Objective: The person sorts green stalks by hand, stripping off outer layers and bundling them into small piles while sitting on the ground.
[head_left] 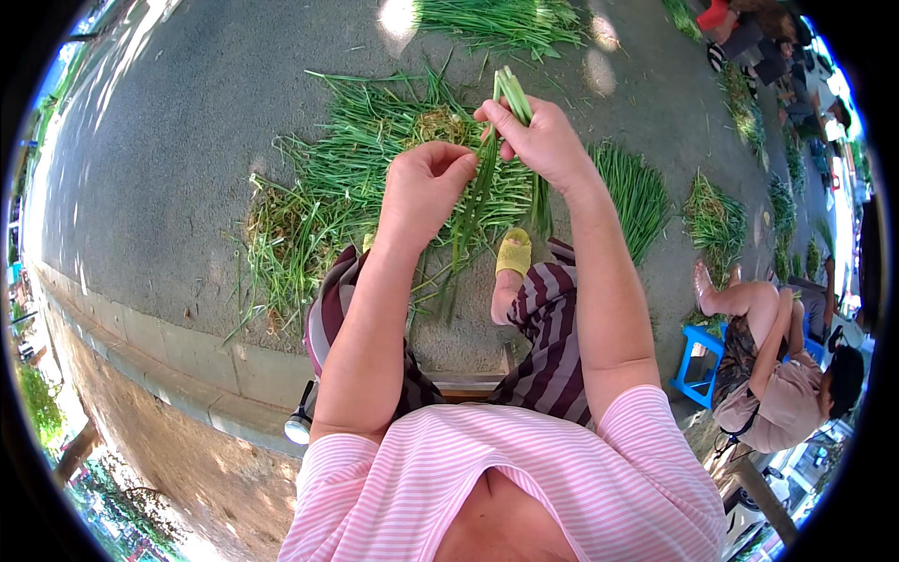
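Observation:
My right hand is closed round a small bunch of green stalks that look like garlic chives. Their pale cut ends point up past my fingers, and the long leaves hang down between my knees. Close by on its left, my left hand pinches at the hanging leaves with thumb and fingertips. Under both hands a wide heap of green stalks is spread on the ground, with brownish trimmed leaves at its left side.
More stalks lie in a neat pile to the right and another pile farther off. My foot in a yellow slipper stands by the heap. At the right, a person sits on a blue stool. A kerb runs along the left.

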`<control>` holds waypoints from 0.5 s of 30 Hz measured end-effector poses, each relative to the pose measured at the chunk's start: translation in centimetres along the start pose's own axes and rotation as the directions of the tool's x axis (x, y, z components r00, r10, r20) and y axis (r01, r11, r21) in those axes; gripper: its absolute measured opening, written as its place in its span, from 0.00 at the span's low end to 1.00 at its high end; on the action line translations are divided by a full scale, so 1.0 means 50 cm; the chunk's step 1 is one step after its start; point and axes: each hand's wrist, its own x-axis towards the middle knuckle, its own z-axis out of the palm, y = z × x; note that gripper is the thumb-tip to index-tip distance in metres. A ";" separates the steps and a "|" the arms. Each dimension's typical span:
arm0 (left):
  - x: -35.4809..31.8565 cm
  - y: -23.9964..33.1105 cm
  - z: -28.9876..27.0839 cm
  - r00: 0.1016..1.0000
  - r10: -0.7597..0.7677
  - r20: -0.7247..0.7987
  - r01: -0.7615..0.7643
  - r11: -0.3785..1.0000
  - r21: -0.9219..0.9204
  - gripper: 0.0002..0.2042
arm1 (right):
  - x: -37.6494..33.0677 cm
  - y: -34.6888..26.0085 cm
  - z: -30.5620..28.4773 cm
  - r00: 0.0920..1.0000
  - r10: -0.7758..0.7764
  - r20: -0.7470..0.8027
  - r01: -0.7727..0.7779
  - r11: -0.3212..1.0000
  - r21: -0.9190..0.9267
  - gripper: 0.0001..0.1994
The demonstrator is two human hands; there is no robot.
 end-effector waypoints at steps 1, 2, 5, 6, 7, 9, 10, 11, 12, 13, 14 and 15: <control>-0.003 0.001 0.001 0.998 0.037 -0.042 -0.033 0.994 0.103 0.11 | 0.002 0.003 0.001 1.000 0.002 0.003 -0.002 0.999 -0.045 0.16; -0.004 0.001 0.002 0.994 0.079 -0.080 -0.061 0.977 0.206 0.11 | 0.002 0.004 0.002 1.000 0.004 0.006 -0.003 0.996 -0.089 0.16; -0.002 -0.013 0.006 0.902 0.408 -0.142 -0.280 0.803 0.526 0.08 | 0.000 -0.001 0.003 0.998 0.034 0.047 -0.028 0.990 -0.137 0.16; -0.003 -0.014 0.007 0.887 0.438 -0.148 -0.287 0.772 0.567 0.07 | 0.000 0.000 0.004 0.997 0.044 0.061 -0.034 0.988 -0.149 0.16; -0.004 -0.011 0.009 0.870 0.470 -0.150 -0.294 0.739 0.607 0.06 | 0.000 0.002 0.004 0.996 0.053 0.072 -0.041 0.986 -0.160 0.16; -0.005 -0.005 0.010 0.837 0.528 -0.147 -0.304 0.670 0.677 0.05 | 0.000 0.005 0.004 0.993 0.058 0.105 -0.042 0.988 -0.147 0.16; -0.006 -0.001 0.009 0.820 0.555 -0.142 -0.308 0.636 0.707 0.05 | 0.000 0.006 0.005 0.991 0.052 0.127 -0.036 0.992 -0.123 0.16; -0.006 0.002 0.009 0.803 0.581 -0.135 -0.311 0.601 0.736 0.04 | 0.000 0.007 0.005 0.988 0.045 0.148 -0.031 0.995 -0.098 0.16; -0.006 0.004 0.008 0.794 0.594 -0.130 -0.313 0.583 0.750 0.04 | 0.001 0.008 0.004 0.986 0.043 0.161 -0.030 0.996 -0.084 0.16; -0.007 0.006 0.007 0.786 0.606 -0.125 -0.313 0.564 0.764 0.04 | 0.003 0.009 0.004 0.984 0.040 0.175 -0.028 0.997 -0.069 0.16; -0.008 0.008 0.005 0.777 0.618 -0.120 -0.314 0.545 0.777 0.04 | 0.005 0.009 0.004 0.981 0.036 0.189 -0.026 0.998 -0.054 0.15; -0.009 0.010 0.004 0.767 0.631 -0.115 -0.320 0.533 0.783 0.03 | 0.005 0.008 0.004 0.979 0.054 0.198 -0.052 0.998 -0.017 0.15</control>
